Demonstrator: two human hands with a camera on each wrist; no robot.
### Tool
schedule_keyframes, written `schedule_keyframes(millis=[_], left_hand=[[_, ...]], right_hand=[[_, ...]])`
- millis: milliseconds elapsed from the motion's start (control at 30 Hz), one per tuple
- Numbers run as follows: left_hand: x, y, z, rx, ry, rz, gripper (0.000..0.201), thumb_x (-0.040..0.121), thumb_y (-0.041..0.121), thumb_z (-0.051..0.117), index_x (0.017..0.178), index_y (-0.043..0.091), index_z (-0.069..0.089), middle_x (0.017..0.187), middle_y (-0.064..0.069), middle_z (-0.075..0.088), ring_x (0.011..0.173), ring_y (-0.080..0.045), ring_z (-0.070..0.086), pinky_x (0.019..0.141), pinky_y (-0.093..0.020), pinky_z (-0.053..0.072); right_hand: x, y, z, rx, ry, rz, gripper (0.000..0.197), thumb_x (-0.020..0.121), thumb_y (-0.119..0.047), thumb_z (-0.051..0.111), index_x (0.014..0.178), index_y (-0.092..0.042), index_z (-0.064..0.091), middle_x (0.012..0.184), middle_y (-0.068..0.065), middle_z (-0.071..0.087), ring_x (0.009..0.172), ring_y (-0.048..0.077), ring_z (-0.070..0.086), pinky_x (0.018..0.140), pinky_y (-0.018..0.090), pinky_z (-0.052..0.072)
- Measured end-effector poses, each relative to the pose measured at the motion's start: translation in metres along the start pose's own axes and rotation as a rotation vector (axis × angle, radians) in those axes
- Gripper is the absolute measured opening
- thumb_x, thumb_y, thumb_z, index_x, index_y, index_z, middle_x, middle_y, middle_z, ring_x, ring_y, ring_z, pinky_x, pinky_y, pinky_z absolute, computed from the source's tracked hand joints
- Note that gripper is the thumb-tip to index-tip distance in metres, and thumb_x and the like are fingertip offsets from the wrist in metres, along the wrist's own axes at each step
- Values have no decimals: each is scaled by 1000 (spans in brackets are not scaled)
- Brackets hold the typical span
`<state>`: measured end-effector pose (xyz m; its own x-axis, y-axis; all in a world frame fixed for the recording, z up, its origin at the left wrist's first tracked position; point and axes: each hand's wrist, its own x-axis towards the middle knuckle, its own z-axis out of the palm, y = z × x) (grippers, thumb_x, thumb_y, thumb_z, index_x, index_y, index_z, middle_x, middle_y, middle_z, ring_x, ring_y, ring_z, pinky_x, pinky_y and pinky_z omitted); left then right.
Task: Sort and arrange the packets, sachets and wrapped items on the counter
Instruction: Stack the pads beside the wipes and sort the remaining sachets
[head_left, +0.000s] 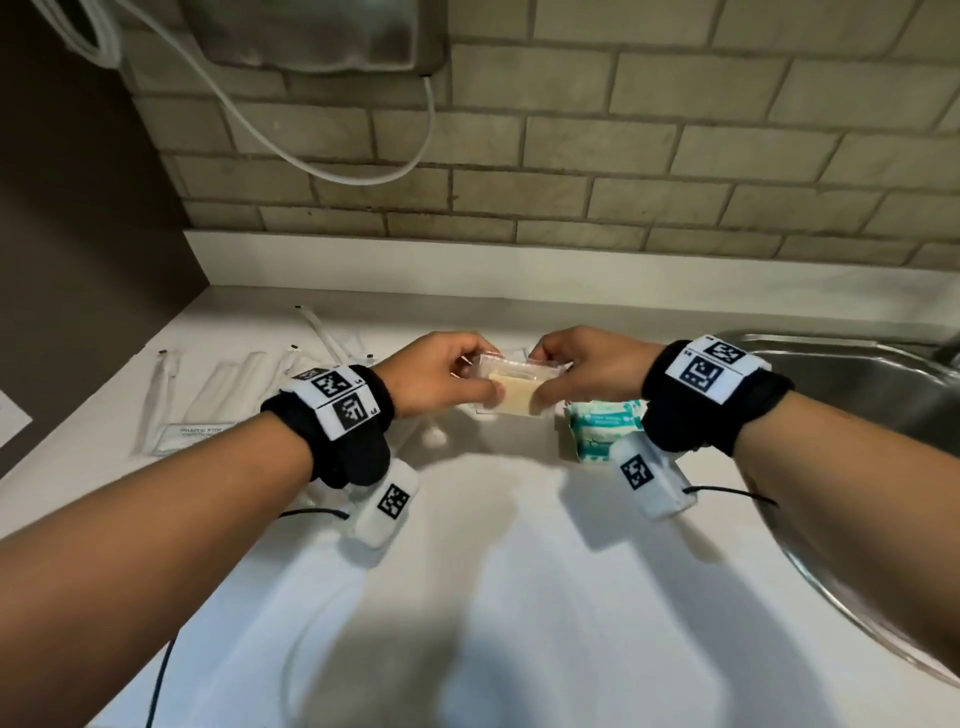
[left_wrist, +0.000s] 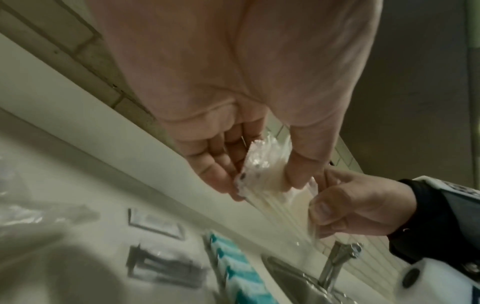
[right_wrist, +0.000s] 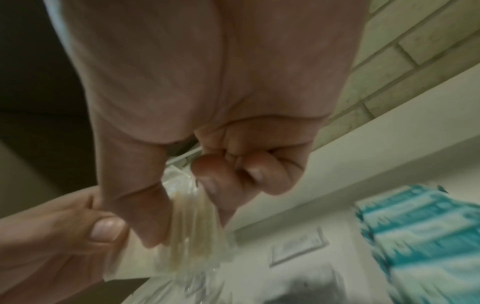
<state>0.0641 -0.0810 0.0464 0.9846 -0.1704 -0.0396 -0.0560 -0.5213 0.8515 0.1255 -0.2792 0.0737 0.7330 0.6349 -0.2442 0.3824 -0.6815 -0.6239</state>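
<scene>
Both hands hold one clear plastic packet (head_left: 514, 387) with pale cream contents, lifted just above the white counter (head_left: 519, 571). My left hand (head_left: 447, 374) pinches its left end between thumb and fingers, and my right hand (head_left: 576, 371) pinches the right end. The left wrist view shows the crinkled packet (left_wrist: 262, 176) between my left fingers (left_wrist: 215, 170) and thumb, with the right hand (left_wrist: 358, 207) on its far side. In the right wrist view the packet (right_wrist: 192, 214) hangs between my right thumb and curled fingers (right_wrist: 249, 174).
A teal and white packet (head_left: 602, 426) lies under my right wrist. Long white wrapped items (head_left: 218, 384) and a flat white sachet (head_left: 195, 436) lie at the left. A steel sink (head_left: 872, 405) with a tap (left_wrist: 337, 265) is at the right, a tiled wall behind.
</scene>
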Motion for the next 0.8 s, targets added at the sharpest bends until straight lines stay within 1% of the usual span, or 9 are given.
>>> schedule_keyframes(millis=[100, 167, 267, 333, 367, 500, 633, 700, 800], left_hand=[[17, 3, -16, -41, 43, 3, 24, 80, 9, 74, 100, 15, 63, 90, -4, 68, 81, -18, 62, 85, -42, 50], [27, 4, -29, -46, 85, -5, 23, 80, 7, 73, 100, 13, 63, 92, -5, 69, 84, -18, 63, 88, -42, 51], [40, -2, -54, -43, 154, -25, 20, 81, 7, 72, 95, 18, 62, 91, 1, 70, 82, -13, 66, 80, -25, 54], [46, -9, -71, -37, 210, -39, 19, 82, 7, 71, 92, 21, 62, 86, 6, 68, 75, -6, 64, 70, -12, 50], [50, -13, -77, -41, 231, -44, 19, 82, 7, 71, 90, 21, 62, 85, 7, 68, 75, -5, 63, 69, -11, 49], [70, -31, -89, -58, 253, -82, 17, 83, 6, 70, 89, 21, 62, 89, 5, 68, 80, -7, 64, 74, -15, 52], [90, -48, -85, -37, 222, -140, 16, 84, 14, 69, 99, 16, 63, 99, -1, 71, 93, -16, 68, 84, -28, 54], [97, -54, -80, -36, 204, -169, 21, 85, 14, 68, 105, 11, 63, 103, -5, 71, 96, -19, 68, 87, -31, 53], [109, -61, -73, -29, 199, -186, 20, 86, 13, 67, 105, 7, 63, 104, -7, 70, 96, -21, 67, 87, -31, 52]], right_hand=[[21, -5, -23, 14, -51, -38, 26, 74, -17, 80, 94, -21, 63, 91, 9, 68, 73, 18, 56, 69, 31, 44], [38, -9, -37, 47, -83, -50, 33, 72, -23, 82, 100, -21, 64, 100, 13, 71, 78, 17, 58, 72, 33, 45], [65, -8, -53, 116, -77, 16, 41, 73, -37, 69, 112, -24, 64, 106, 0, 69, 90, 14, 59, 81, 30, 45], [90, 0, -56, 31, -78, 71, 31, 85, -30, 60, 115, -22, 64, 103, -7, 64, 98, 18, 59, 90, 33, 46], [104, 4, -54, -87, -83, 83, 28, 91, -25, 57, 118, -20, 64, 105, -7, 63, 102, 20, 58, 93, 33, 44], [156, 15, -24, -538, -148, 109, 40, 91, -20, 58, 132, -15, 56, 136, 4, 55, 124, 24, 51, 103, 29, 38], [202, 46, 10, -871, -220, 108, 78, 75, -40, 77, 141, -21, 41, 141, 2, 49, 125, 26, 52, 102, 35, 45], [205, 43, 15, -902, -207, 101, 71, 79, -43, 73, 138, -17, 45, 136, 7, 50, 123, 29, 51, 97, 37, 44], [208, 41, 10, -816, -202, 125, 55, 86, -38, 68, 131, -10, 55, 133, 8, 56, 124, 30, 52, 98, 34, 43]])
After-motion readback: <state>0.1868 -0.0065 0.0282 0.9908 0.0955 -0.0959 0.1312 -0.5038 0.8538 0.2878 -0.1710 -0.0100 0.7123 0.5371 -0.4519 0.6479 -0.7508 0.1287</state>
